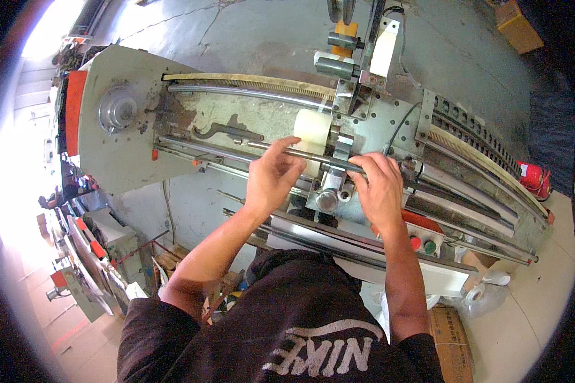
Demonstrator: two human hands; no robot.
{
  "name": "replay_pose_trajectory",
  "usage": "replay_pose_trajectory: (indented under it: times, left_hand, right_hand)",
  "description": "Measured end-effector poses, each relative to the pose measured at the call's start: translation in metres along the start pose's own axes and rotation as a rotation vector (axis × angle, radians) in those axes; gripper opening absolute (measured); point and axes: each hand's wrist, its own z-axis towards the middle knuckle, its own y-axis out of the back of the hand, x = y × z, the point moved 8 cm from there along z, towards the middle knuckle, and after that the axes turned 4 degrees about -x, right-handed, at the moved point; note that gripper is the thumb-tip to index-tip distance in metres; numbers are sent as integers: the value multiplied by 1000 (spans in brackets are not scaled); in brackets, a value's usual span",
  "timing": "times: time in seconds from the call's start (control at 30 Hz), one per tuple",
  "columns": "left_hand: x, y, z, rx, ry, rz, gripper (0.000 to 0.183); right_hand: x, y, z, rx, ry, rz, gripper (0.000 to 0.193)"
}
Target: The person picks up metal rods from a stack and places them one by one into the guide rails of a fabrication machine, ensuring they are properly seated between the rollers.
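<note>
A long, thin metal rod [311, 155] lies level across the front of a machine, between my two hands. My left hand [268, 182] has thumb and fingers curled about its left part, and the slim bright tip sticks out beyond them. Over the rod's darker right part my right hand [382, 186] is closed from above. Just behind the rod sits a cream-white roll [313, 126], partly covered by it. Below the rod, between my hands, is a round metal knob [327, 200] on the carriage. A dark hook spanner [229, 131] rests on the machine bed.
The machine's grey headstock [124, 127] stands left, with guide rails [246, 94] running right. A red control box with push buttons [416, 242] is below my right wrist. A fire extinguisher [533, 180] stands far right; a cardboard box [450, 338] is at lower right.
</note>
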Motion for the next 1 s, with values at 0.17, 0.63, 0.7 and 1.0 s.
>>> replay_pose_trajectory:
  times: [0.17,0.63,0.7,1.0]
  left_hand:
    - [-20,3,-5,-100,-320,460,27]
    - [-54,-2,32,346,-497,939,81]
    - [-44,-9,37,484,-412,863,82]
    - [-32,-9,48,666,-239,527,85]
  right_hand:
    - [2,2,1,15,7,4,27]
    - [1,1,-1,14,22,22,25]
    - [3,1,-1,5,33,21,25]
    - [9,-6,-6,-80,41,-37,30]
